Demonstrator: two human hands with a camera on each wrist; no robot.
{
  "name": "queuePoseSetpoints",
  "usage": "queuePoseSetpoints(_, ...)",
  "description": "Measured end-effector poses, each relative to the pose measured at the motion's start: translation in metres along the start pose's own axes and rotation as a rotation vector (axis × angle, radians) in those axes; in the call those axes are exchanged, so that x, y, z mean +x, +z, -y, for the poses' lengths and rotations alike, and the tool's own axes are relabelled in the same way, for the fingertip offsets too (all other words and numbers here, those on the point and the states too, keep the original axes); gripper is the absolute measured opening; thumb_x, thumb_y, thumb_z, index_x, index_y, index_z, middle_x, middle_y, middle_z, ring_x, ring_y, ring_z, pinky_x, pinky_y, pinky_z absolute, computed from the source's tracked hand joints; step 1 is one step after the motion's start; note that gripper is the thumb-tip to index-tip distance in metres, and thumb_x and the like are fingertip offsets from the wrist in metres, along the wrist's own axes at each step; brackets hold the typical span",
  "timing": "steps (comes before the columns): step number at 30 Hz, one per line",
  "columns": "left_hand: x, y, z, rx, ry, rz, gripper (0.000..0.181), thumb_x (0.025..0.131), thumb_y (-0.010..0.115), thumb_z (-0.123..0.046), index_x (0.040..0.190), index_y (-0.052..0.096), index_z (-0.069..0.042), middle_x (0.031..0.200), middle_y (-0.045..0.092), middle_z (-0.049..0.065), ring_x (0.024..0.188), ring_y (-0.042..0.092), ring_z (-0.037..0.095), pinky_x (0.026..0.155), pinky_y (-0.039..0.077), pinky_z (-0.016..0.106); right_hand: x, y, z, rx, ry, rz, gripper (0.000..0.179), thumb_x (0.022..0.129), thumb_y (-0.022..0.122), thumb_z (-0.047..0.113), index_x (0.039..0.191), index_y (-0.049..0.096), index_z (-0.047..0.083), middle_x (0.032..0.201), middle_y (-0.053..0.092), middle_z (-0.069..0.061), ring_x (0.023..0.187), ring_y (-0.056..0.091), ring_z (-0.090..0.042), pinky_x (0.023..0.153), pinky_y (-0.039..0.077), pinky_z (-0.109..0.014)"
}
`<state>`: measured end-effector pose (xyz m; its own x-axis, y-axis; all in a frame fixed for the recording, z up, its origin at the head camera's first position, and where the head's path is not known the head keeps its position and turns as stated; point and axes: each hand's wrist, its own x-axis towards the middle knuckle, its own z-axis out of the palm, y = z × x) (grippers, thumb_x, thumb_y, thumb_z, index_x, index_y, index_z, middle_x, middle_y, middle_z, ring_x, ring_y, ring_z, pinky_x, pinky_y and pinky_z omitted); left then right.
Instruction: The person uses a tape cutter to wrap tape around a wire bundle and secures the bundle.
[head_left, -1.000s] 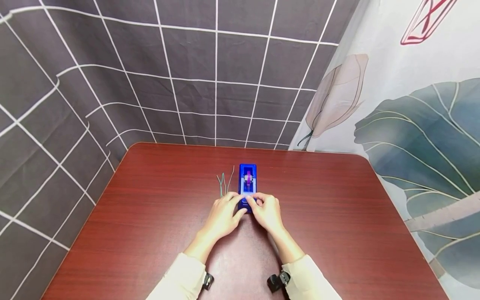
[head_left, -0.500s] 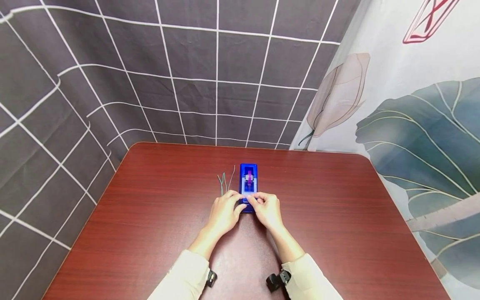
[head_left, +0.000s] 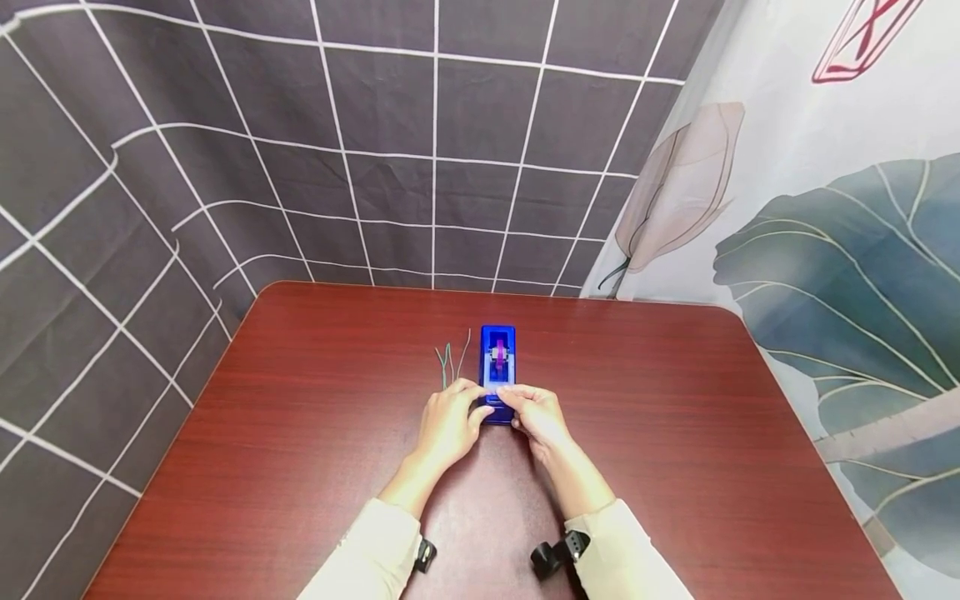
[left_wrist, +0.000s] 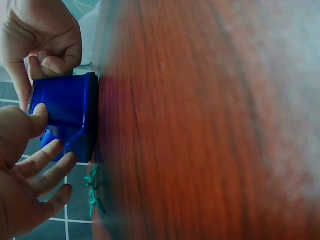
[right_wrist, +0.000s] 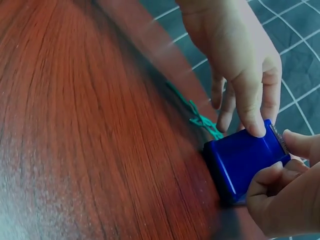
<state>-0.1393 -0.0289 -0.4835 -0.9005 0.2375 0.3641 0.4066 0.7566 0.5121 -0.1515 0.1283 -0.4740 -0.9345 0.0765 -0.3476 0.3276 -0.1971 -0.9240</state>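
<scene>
A blue tape dispenser (head_left: 498, 413) with a purple hub (head_left: 499, 354) stands upright on the table, narrow front toward me. My left hand (head_left: 448, 423) holds its front left: in the left wrist view the thumb presses the blue front face (left_wrist: 62, 102) while the other fingers spread along its side. From the right, my right hand (head_left: 543, 418) grips the front end, thumb at the serrated blade (right_wrist: 279, 138) and the other fingers curled against the side. Whether a strip of tape lies under the right thumb, I cannot tell.
Thin green wire strands (head_left: 448, 363) and a paler strand (head_left: 464, 350) lie on the table just beyond my left hand. A reddish-brown wooden table (head_left: 315, 400) extends around them. Behind it hangs a dark grid-patterned curtain (head_left: 390, 192), with a leaf-print cloth (head_left: 795, 258) on the right.
My right hand has turned a little, its thumb now lying flatter over the front end and its fingers down the side. The left hand and the dispenser stay nearly in place.
</scene>
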Motion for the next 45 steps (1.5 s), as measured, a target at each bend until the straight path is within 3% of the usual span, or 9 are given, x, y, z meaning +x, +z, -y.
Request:
queuePoseSetpoints(6,0.0,-0.001,0.0,-0.001,0.009,-0.013,0.022,0.089,0.078,-0.023,0.107,0.077,-0.011,0.103,0.07,0.001,0.086,0.071,0.028,0.077,0.053,0.042,0.001,0.001,0.013,0.104,0.033,0.035,0.013,0.097,0.067,0.009,0.086,0.075,0.008,0.061,0.06,0.005,0.049,0.041,-0.003,0.047,0.034,-0.014)
queuePoseSetpoints(13,-0.001,0.002,0.001,0.006,0.003,-0.006,0.022,0.089,0.078,-0.023,0.107,0.077,-0.011,0.103,0.07,0.001,0.087,0.07,0.028,0.077,0.052,0.042,-0.001,0.001,0.011,0.01,0.028,0.02,0.016,0.095,0.069,0.011,0.082,0.074,0.004,0.056,0.058,0.004,0.045,0.041,-0.003,0.044,0.033,-0.016)
queuePoseSetpoints(20,-0.003,0.002,-0.002,0.055,-0.008,-0.025,0.022,0.088,0.078,-0.024,0.107,0.077,-0.012,0.102,0.072,0.001,0.09,0.07,0.027,0.079,0.051,0.044,-0.005,0.001,0.008,-0.097,-0.06,-0.025,0.017,0.092,0.072,0.013,0.079,0.075,0.003,0.048,0.044,0.009,0.042,0.034,-0.003,0.044,0.029,-0.019)
queuePoseSetpoints(26,-0.002,0.003,-0.005,0.085,-0.016,-0.036,0.021,0.088,0.077,-0.025,0.105,0.078,-0.012,0.1,0.072,0.002,0.09,0.07,0.024,0.078,0.05,0.043,-0.008,0.001,0.005,-0.152,-0.094,-0.034,0.02,0.091,0.073,0.011,0.092,0.074,-0.009,0.052,0.053,0.008,0.043,0.036,-0.004,0.045,0.031,-0.02)
queuePoseSetpoints(31,-0.002,0.002,-0.006,0.086,-0.036,-0.031,0.021,0.089,0.077,-0.026,0.106,0.078,-0.014,0.101,0.072,0.001,0.088,0.07,0.026,0.077,0.051,0.042,-0.012,0.002,0.004,-0.162,-0.113,-0.03,0.02,0.091,0.073,0.011,0.09,0.075,-0.009,0.063,0.065,0.004,0.043,0.037,-0.004,0.045,0.033,-0.019)
queuePoseSetpoints(40,-0.001,0.002,-0.006,0.071,-0.048,-0.024,0.021,0.089,0.077,-0.026,0.106,0.078,-0.014,0.099,0.072,0.001,0.085,0.071,0.028,0.074,0.053,0.043,-0.021,0.001,-0.001,-0.194,-0.118,-0.029,0.026,0.091,0.073,0.012,0.094,0.071,-0.014,0.058,0.057,0.006,0.044,0.036,-0.003,0.046,0.032,-0.02)
queuePoseSetpoints(45,-0.002,0.002,-0.006,0.056,-0.049,-0.024,0.021,0.088,0.078,-0.025,0.106,0.078,-0.014,0.099,0.073,0.002,0.085,0.071,0.028,0.073,0.053,0.043,-0.028,-0.001,-0.005,-0.208,-0.114,-0.025,0.026,0.092,0.073,0.016,0.094,0.073,-0.01,0.058,0.056,0.008,0.047,0.038,-0.003,0.047,0.034,-0.021)
